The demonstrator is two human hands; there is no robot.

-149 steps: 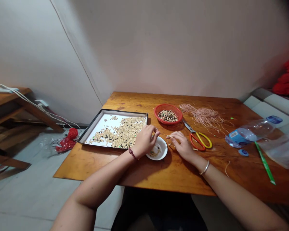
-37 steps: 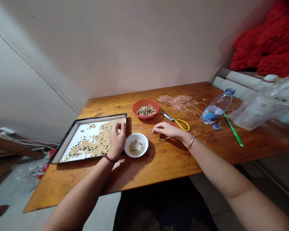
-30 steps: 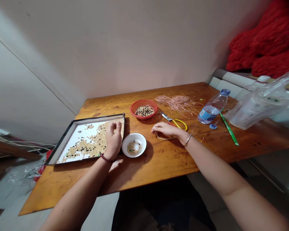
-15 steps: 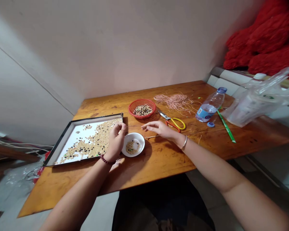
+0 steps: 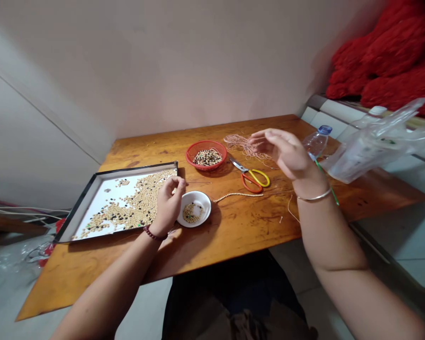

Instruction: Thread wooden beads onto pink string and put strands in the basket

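Observation:
My left hand (image 5: 170,203) is closed in a pinch beside the white bowl (image 5: 207,219), over the right part of the bead tray. From its fingertips a thin, straight needle (image 5: 200,182) points right, above the bowl. My right hand (image 5: 283,153) is raised at the right, fingers loosely curved and apart, with nothing visible in them. It partly covers the pile of pink string (image 5: 237,141). A strand of small pale beads (image 5: 237,194) lies on the table right of the bowl, and a thin thread runs from it toward my right wrist. Pale and dark beads lie in the bowl.
The black-edged tray (image 5: 88,189) of beads is at left. Behind the bowl stand a red basket (image 5: 187,158) of beads and scissors (image 5: 257,179) with red and yellow handles. At right are a water bottle (image 5: 317,141), a plastic bag (image 5: 354,156) and red bundles (image 5: 393,61).
My right hand has moved up and right, away from the needle, now in front of the bottle and string. More of the bead strand shows. My left hand keeps its pinch.

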